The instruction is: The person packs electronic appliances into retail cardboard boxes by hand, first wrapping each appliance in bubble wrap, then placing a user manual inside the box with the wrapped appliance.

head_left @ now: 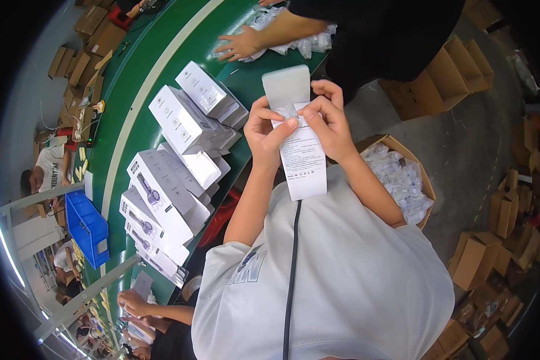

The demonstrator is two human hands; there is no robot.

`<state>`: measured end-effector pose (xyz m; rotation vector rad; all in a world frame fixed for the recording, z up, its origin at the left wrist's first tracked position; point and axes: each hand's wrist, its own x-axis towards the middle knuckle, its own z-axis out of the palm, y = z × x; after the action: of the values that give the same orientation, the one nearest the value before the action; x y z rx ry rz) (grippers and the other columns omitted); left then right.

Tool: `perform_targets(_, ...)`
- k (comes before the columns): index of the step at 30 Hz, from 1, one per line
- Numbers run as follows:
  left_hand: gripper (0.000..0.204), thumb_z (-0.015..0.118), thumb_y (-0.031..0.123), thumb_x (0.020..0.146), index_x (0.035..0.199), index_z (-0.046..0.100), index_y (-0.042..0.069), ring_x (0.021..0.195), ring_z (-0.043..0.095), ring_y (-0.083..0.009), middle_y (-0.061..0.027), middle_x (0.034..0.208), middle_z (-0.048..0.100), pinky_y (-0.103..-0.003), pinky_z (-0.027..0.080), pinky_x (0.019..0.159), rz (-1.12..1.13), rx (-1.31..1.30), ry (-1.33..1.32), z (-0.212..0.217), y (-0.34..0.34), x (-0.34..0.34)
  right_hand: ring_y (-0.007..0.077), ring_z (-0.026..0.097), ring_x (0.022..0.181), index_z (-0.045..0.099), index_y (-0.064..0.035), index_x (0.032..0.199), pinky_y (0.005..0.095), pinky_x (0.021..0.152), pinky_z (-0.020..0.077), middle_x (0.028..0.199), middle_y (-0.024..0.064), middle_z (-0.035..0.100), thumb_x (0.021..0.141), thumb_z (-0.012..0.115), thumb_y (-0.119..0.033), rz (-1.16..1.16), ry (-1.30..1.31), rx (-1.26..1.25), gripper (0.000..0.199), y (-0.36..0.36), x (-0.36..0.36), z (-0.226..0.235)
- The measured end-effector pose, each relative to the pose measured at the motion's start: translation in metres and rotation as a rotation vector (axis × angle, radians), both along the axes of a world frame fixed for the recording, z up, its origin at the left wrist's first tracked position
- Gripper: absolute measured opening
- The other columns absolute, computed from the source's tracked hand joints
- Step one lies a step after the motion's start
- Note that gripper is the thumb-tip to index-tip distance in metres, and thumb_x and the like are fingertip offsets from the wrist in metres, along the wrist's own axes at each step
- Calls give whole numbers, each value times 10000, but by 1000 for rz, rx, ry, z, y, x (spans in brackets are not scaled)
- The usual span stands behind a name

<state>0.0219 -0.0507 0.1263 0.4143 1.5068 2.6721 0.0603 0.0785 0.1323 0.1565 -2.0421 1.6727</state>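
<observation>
A slim white carton (303, 159) with fine print on its face is held upright in front of my chest, its top flap (287, 84) standing up. My left hand (265, 129) is closed round the carton's left edge, thumb at the opening. From the other side my right hand (329, 123) grips it, thumb and forefinger pinched near the mouth. A small clear plastic piece (291, 110) shows at the opening between my fingers; what it belongs to I cannot make out. The inside of the carton is hidden.
Stacked white printed cartons (168, 195) stand on the green table (121, 108) at left. A blue bin (85, 228) sits beyond. On my right, a cardboard box (429, 186) holds bagged parts. Across the table, another person's hand (240, 44) rests by bagged pieces.
</observation>
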Motion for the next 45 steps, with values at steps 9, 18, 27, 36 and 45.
perform_targets(9,234,710,-31,696,840,532,20,936,546,-192,-99,952,546,-296,447,813,-92,-150,131,-23,-8,-8,204,513,1020,573,-5,917,309,900,375,1066,118,541,883,509,-104,166,-43,-481,122,-2,4,-15)
perform_targets(18,169,661,-2,758,890,555,9,934,551,-168,-82,909,557,-290,455,805,-399,-214,224,5,-17,-21,119,526,883,594,-4,907,239,759,421,949,45,560,820,570,-2,231,-91,-187,91,18,10,3)
perform_targets(27,171,663,63,792,917,569,-7,847,573,-111,-58,909,596,-252,482,725,-323,-315,-82,16,1,-11,95,538,859,614,9,934,210,718,427,956,58,574,842,566,-13,23,-210,-363,106,11,14,6)
perform_targets(36,287,667,81,806,1068,600,-15,967,572,-159,-111,1074,599,-271,486,806,-426,-421,-23,7,-10,-9,128,547,877,609,12,919,229,738,428,979,84,581,872,563,-59,-18,-165,-317,96,16,23,-26)
perform_targets(45,216,630,42,819,1033,623,6,1091,536,-220,-148,1123,586,-320,458,891,-316,-385,10,7,-39,-7,199,481,1091,475,-33,1193,309,915,393,1225,126,472,852,578,-89,219,-125,-255,361,0,18,-30)
